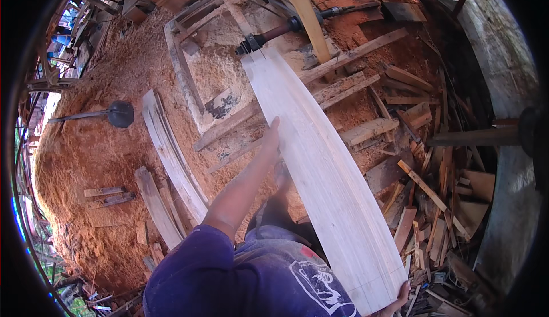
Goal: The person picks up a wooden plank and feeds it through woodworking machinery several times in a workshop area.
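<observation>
While the right hand point(398, 301) is cupping the near end of the long pale board point(320, 174), its fingers curled under the edge, the left hand point(271, 135) is pressing flat and spread against the board's left edge about halfway up. The board is lying on the wooden saw frame point(186, 76), its far end touching the dark metal shaft point(274, 32). No cut is showing yet, so the sawing looks barely begun. Sawdust point(86, 145) is piling up at the frame's left side.
</observation>
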{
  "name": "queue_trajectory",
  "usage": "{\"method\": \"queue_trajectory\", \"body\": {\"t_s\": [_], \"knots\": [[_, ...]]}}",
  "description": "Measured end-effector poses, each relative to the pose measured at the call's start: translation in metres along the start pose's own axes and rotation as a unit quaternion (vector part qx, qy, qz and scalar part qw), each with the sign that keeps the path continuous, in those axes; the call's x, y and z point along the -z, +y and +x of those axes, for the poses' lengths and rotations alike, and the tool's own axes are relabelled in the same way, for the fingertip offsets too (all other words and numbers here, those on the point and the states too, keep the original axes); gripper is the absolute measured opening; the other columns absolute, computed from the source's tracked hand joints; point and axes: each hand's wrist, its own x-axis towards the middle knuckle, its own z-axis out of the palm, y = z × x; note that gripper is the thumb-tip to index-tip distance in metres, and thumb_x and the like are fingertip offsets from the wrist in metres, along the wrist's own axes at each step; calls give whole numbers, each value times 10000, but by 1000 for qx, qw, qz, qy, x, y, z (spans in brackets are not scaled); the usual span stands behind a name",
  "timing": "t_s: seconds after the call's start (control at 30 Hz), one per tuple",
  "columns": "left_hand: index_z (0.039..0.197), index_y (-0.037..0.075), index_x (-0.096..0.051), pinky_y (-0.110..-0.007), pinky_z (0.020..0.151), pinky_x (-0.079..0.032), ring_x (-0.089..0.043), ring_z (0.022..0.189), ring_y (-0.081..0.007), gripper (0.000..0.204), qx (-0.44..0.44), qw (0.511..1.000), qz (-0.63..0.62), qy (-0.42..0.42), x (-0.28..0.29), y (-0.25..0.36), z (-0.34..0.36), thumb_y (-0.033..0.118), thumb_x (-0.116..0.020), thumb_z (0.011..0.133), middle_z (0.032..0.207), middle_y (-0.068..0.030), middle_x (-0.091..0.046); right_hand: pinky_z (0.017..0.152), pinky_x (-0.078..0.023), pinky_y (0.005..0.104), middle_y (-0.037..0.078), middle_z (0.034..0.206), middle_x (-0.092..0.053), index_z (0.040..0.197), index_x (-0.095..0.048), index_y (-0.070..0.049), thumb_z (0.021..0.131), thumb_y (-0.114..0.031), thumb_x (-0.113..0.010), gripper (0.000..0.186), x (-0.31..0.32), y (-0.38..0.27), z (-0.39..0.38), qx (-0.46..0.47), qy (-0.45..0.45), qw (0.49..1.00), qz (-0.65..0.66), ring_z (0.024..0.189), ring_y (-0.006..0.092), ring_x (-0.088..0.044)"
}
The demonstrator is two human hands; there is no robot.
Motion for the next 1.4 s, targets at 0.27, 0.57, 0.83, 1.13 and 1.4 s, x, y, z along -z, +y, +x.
{"method": "queue_trajectory", "body": {"t_s": [0.27, 0.57, 0.83, 1.13, 1.4], "knots": [[1477, -3, -399, -423, 1022, -503, -584, 1232, -272, 661, -7, 1000, 14, 12, -2, 7, 3, 477, -481, 1030, 1391, -148, -555, 1066, -447, 505, 247, 1424, -528, 1455, -437, 49, 980, -416, -530, 671, -11, -1, -1, -11, -20, 1000, -9, 1269, 398, -542], [1460, 13, -434, -416, 1019, -503, -592, 1219, -259, 615, -10, 1000, -12, -7, 8, 3, 21, 457, -482, 1037, 1372, -127, -578, 1078, -438, 507, 243, 1432, -525, 1456, -439, 47, 974, -411, -537, 672, -26, -3, -6, -23, 5, 1000, 14, 1280, 404, -534], [1446, 20, -453, -411, 1022, -500, -597, 1209, -257, 608, -5, 1000, -17, -10, 4, 4, 20, 465, -487, 1033, 1359, -121, -590, 1078, -432, 489, 249, 1410, -540, 1435, -448, 75, 998, -395, -515, 646, -13, 2, 3, -15, -19, 999, 21, 1269, 393, -542], [1419, -6, -473, -391, 888, -554, -650, 1080, -258, 670, -11, 999, -32, -5, 14, 3, 26, 506, -540, 993, 1267, -135, -625, 1069, -437, 478, 241, 1393, -553, 1424, -463, 72, 1020, -361, -491, 593, 20, 19, 22, -24, -69, 996, 49, 1252, 378, -555], [1451, 43, -452, -447, 1009, -510, -596, 1214, -270, 607, 19, 1000, -12, -5, 16, 13, 10, 479, -481, 1030, 1371, -118, -579, 1051, -448, 465, 208, 1377, -554, 1409, -479, 18, 967, -467, -513, 656, 3, 24, 33, -21, 1, 1000, 9, 1245, 345, -553]]}}
